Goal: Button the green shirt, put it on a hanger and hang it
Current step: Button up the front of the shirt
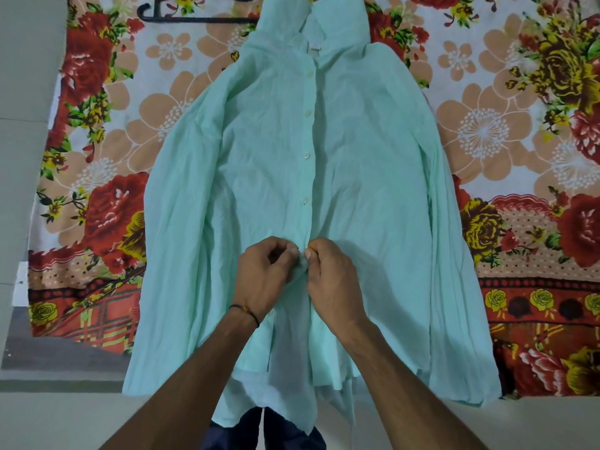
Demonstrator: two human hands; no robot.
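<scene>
A floral bedsheet [487, 131] is spread out, and the green shirt [266, 164] lies flat on it, front up, collar at the far end. A black hanger [194, 19] lies beside the collar (one end hidden by the shirt). The left hand [264, 277] and right hand [334, 277] pinch the placket low down, below four visible buttons [304, 200].

Single head-worn wide view, steeply downward, close over the shirt [324, 157]
</scene>
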